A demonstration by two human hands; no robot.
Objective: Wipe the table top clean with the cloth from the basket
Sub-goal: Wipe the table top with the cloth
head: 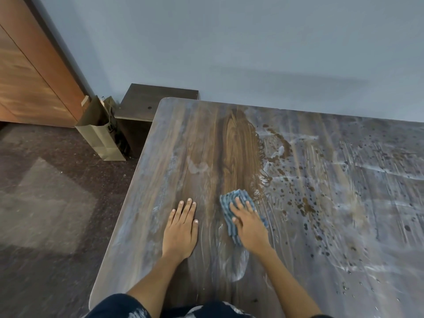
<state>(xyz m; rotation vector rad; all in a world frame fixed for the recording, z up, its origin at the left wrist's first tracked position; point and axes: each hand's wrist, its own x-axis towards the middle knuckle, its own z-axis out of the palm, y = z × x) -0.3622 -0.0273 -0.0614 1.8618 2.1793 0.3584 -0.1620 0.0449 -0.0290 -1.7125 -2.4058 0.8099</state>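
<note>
Nearest to the camera, the left hand (181,228) lies flat on the tabletop (142,184), with straight fingers close together, holding nothing; it seems to support the body. Just beside it, the right hand (249,226) presses down on the cloth (231,203), with the fingers spread over it and the thumb at its left edge. The cloth is blue with stripes, crumpled and soft. I think it is light and probably damp, so it will fold and slip under the palm. It is better to keep it bunched under the whole flat hand, not pinched at a corner.

Past the cloth is a clean streak of brown wood. To the right are many dark spots (305,207) and whitish smears, so much wiping remains.

Farther away, on the floor, stand a paper bag (101,136) and a dark box (146,104).
</note>
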